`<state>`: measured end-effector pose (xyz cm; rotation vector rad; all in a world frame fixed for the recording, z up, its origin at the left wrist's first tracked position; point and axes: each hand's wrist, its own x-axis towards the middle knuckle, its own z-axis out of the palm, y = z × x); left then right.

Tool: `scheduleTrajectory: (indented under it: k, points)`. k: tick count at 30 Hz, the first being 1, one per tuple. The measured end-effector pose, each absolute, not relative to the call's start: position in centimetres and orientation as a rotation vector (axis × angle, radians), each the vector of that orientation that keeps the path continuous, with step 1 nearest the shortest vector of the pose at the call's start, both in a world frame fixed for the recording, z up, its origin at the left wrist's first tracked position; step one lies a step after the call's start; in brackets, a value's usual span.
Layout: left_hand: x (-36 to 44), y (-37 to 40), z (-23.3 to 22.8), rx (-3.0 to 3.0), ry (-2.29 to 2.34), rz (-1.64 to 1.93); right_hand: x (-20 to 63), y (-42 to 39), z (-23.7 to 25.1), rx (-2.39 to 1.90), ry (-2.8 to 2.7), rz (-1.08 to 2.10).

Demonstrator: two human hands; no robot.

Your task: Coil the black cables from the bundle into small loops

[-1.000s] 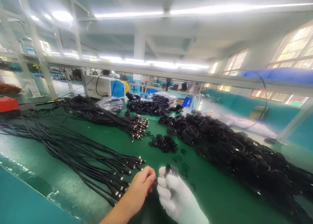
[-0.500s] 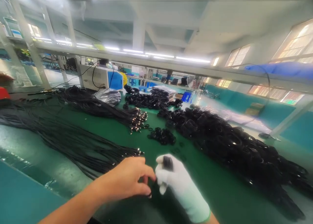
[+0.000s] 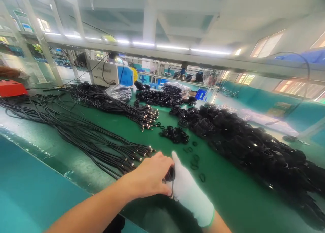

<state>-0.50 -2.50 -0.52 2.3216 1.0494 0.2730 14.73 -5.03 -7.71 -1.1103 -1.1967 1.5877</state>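
Note:
My bare left hand (image 3: 150, 176) and my white-gloved right hand (image 3: 187, 189) meet low in the middle of the view, over the green table (image 3: 223, 195). Both close on a small coiled black cable (image 3: 169, 174) held between them; most of it is hidden by the fingers. Just left of my hands lies a fan of long black cables (image 3: 83, 133) with metal plugs pointing toward me. A few loose black ties (image 3: 195, 161) lie right beyond my glove.
A long heap of coiled black cables (image 3: 254, 148) runs down the right side. A small pile of black ties (image 3: 175, 134) and another cable bundle (image 3: 114, 106) lie farther back. A white and blue machine (image 3: 111, 73) and a red box (image 3: 11, 89) stand behind.
My hands have closed together: the left hand now covers the coiled cable that stuck up from the glove's fist. The view has shifted, so the table appears slightly lower and more to the right.

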Motion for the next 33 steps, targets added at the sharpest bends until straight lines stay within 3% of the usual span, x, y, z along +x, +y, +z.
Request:
scheduleTrajectory:
  k: [7,13,22,29,33]
  points:
    - [-0.6,1.4,-0.8,2.057,0.867,-0.005,15.4,-5.8,-4.5,-1.434,-1.457,0.999]
    - [-0.2,-0.6,-1.8,2.007,0.936,0.116,17.5,-6.3,-4.2,-0.659,-1.262,1.754]
    - [0.1,-0.6,0.1,1.235,0.7,0.736,16.2,-5.9,-5.0,-0.419,-1.111,1.733]
    - [0.6,-1.3,0.5,2.046,0.775,0.798,16.4,-5.7,-5.9,-0.387,-1.072,1.932]
    - [-0.1,-0.1,0.5,2.077,0.774,0.733,15.9,-5.6,-6.4,-0.423,-0.745,1.96]
